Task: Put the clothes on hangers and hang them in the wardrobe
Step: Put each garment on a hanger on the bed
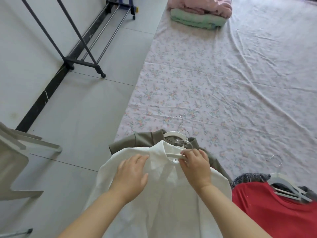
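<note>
Hanger (173, 155) beneath right hand (195, 167), seemingly pinched

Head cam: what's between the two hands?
Head view: the collar of the white shirt lies between them. The left hand rests on the shirt; the right hand pinches the white hanger.

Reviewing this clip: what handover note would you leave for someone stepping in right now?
Left hand: open, flat on the white shirt by its collar.
Right hand: pinches the white hanger at the shirt's neck.
Olive garment with a second hanger lies behind on the bed; red garment to the right.
Done: nothing seen hung on the rack.
Left: seat hanger, hang everything.
</note>
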`<state>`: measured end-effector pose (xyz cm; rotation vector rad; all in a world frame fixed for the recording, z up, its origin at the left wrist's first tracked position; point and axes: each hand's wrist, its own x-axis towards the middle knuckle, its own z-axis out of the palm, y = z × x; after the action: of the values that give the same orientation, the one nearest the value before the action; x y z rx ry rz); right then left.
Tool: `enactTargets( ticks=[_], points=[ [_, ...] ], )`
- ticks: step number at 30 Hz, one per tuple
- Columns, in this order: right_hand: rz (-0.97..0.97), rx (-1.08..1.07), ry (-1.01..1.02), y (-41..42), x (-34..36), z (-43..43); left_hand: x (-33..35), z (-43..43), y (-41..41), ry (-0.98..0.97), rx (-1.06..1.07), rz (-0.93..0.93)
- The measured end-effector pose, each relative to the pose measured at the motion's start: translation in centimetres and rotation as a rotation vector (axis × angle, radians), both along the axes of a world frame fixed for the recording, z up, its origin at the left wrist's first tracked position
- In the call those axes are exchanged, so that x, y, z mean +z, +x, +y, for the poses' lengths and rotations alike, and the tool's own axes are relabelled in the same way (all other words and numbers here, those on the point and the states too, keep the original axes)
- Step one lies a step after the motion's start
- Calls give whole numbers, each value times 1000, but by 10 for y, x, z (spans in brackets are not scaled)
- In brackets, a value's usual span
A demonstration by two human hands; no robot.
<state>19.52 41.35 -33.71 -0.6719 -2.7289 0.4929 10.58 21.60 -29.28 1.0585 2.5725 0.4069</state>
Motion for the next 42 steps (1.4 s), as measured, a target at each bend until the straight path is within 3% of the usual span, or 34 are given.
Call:
enactTargets(
  ticks=[9, 14, 22, 26, 42],
  points=[
    [155, 34, 30, 76, 114, -18, 80, 1, 40, 62, 13, 8],
    [273, 17, 69, 121, 170, -38, 123, -2, 70, 269, -97, 4],
    [362, -333, 209, 209, 233, -98, 175, -27, 130, 554, -307, 107],
    [371, -408, 305, 258, 252, -131, 191, -41, 166, 660, -360, 130],
    [387, -691, 319, 482, 268, -177, 215, -26, 369, 644, -589, -29]
  ],
)
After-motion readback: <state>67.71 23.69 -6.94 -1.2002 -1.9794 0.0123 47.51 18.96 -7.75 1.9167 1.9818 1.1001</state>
